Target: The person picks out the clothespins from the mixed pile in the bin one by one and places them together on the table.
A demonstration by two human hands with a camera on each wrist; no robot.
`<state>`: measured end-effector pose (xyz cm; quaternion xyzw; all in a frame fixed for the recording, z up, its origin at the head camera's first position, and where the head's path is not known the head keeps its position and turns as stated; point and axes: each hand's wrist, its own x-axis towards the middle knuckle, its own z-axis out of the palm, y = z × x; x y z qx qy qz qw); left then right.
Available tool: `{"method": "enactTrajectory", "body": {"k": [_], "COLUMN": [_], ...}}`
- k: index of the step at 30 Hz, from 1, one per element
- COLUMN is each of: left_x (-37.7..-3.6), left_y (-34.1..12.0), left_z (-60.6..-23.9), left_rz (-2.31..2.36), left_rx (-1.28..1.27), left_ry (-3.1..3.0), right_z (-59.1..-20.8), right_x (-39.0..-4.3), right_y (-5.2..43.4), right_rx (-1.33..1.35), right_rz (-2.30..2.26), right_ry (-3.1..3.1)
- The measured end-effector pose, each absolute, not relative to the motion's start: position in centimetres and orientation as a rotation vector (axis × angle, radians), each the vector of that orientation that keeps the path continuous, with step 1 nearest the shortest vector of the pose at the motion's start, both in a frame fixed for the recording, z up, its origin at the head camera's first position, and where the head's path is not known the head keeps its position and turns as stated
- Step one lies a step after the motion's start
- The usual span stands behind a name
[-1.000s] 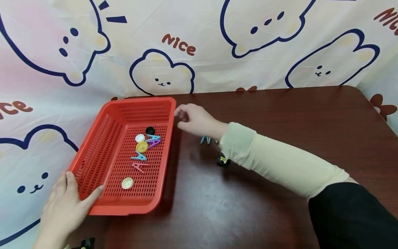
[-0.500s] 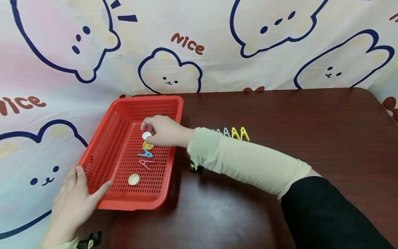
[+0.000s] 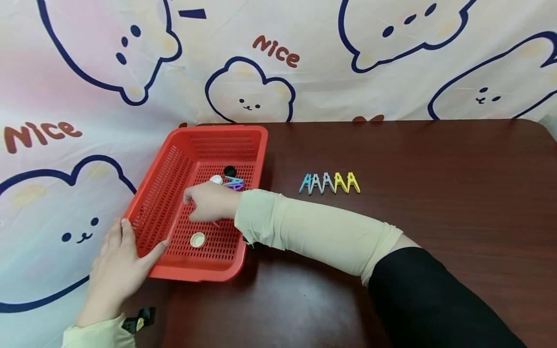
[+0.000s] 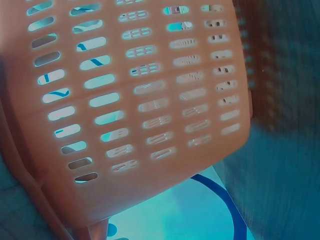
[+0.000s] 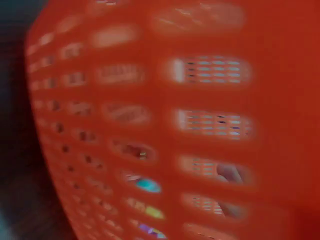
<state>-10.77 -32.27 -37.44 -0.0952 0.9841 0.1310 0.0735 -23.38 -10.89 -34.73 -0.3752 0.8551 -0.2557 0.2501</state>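
My left hand (image 3: 119,263) holds the near left corner of a red plastic basket (image 3: 237,263), thumb inside the rim and fingers along the outer wall. Inside the basket is my right hand (image 3: 211,200), bent downward with thumb and index finger apart. It covers the middle items; a sliver of a pink clothespin (image 3: 215,224) shows below it. Past the hand lie a white bottle cap (image 3: 216,179), a black cap (image 3: 229,171), a blue clothespin (image 3: 235,180) and a purple clothespin (image 3: 237,186). A cream cap (image 3: 197,239) lies nearer me. Both wrist views show mostly basket wall.
A row of several clothespins (image 3: 329,183), blue, grey and yellow, stands on the dark wooden table (image 3: 435,193) right of the basket. Behind the table and to its left hangs a printed cloth (image 3: 326,92). My right forearm crosses the basket's right rim.
My right hand has moved from beside the basket's right rim into it, then nearer to me. The clothespin row is uncovered. The left hand keeps its hold; the head view has shifted.
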Motion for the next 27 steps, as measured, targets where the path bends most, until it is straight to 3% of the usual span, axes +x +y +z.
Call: {"method": "enactTrajectory", "body": {"k": [18,27], "left_x": [-10.0,-10.4], "left_y": [-32.7,-32.3], "left_z": [-37.7,-37.4], "left_rz": [0.312,0.328], "left_rx": [-0.361,-0.393], "left_ry": [2.906,2.875], "right_z": [-36.7,-37.2], "right_x": [-22.9,-23.5], "right_y": [-14.6,-13.7], "right_rx": [-1.084,-1.110], "right_rz": [-0.320,-0.220], "right_ry": [2.262,2.237]}}
